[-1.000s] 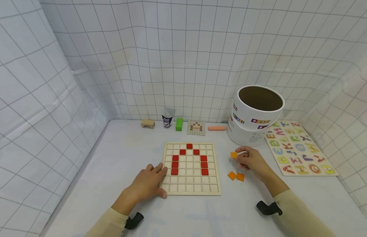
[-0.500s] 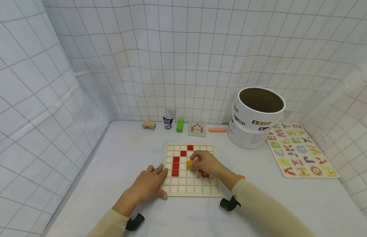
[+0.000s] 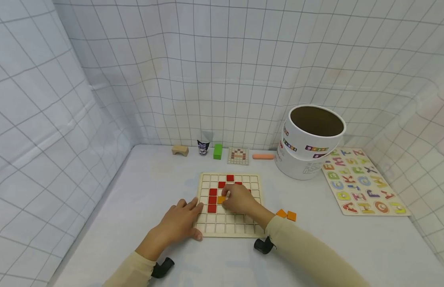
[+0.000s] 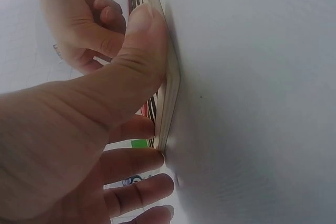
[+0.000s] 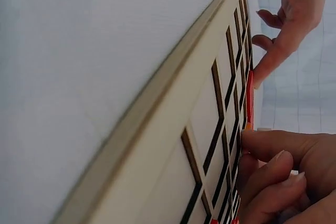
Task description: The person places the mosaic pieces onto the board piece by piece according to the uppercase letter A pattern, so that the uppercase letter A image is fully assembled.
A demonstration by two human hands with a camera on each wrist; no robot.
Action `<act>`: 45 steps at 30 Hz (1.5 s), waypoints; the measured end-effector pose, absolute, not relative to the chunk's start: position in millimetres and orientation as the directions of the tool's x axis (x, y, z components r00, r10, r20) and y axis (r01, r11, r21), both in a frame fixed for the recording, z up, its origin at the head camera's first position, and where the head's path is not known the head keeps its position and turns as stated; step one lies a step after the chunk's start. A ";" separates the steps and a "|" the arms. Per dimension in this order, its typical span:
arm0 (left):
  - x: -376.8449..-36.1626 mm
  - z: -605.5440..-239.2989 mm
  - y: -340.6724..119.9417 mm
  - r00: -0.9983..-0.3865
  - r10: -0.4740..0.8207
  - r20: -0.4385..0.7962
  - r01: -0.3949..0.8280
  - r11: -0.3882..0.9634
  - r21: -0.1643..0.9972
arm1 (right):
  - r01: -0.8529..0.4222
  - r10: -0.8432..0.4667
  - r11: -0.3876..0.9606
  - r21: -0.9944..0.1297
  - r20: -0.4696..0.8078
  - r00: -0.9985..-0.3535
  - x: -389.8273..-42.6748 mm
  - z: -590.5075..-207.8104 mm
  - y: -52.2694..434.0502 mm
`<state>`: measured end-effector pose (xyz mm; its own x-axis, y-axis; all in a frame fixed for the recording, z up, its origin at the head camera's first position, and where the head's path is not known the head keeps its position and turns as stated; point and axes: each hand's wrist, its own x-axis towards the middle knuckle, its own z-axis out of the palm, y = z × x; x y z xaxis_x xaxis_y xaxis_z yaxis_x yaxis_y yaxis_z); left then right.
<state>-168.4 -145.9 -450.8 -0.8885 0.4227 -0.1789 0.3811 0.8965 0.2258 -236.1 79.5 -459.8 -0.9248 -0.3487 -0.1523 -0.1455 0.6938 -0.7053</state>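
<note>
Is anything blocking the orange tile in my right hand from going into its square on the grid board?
Nothing visible does. The right hand already holds the orange tile down on the grid board, beside the red tiles, in an otherwise empty square.

Left hand [image 3: 178, 225] lies flat, fingers spread and straight, thumb extended along its near side. Right hand [image 3: 239, 200] reaches across in front, fingers curled downward, fingertips bunched; both forearms sleeved.

Red tiles [image 3: 212, 199] and one orange tile [image 3: 221, 199] fill the pale grid board [image 3: 230, 229].
</note>
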 end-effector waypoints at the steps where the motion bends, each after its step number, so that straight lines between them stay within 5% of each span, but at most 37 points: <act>1: -168.5 -451.1 -145.8 -0.888 0.423 -0.180 0.381 0.897 0.226 | -0.155 -0.348 0.701 -0.696 -0.143 -0.927 -235.7 -459.1 80.5; 13: -170.3 -451.4 -145.4 -0.889 0.417 -0.188 0.377 0.901 0.216 | -0.049 -0.355 0.522 -0.851 -0.165 -0.920 -208.8 -439.7 185.0; 24: -170.5 -451.3 -145.2 -0.889 0.424 -0.175 0.384 0.897 0.219 | 0.133 -0.223 0.505 -0.853 -0.278 -0.934 -177.2 -447.9 284.7; 45: -168.7 -451.5 -146.2 -0.889 0.421 -0.178 0.377 0.896 0.235 | 0.102 -0.199 0.620 -0.778 -0.282 -0.939 -172.0 -468.1 291.7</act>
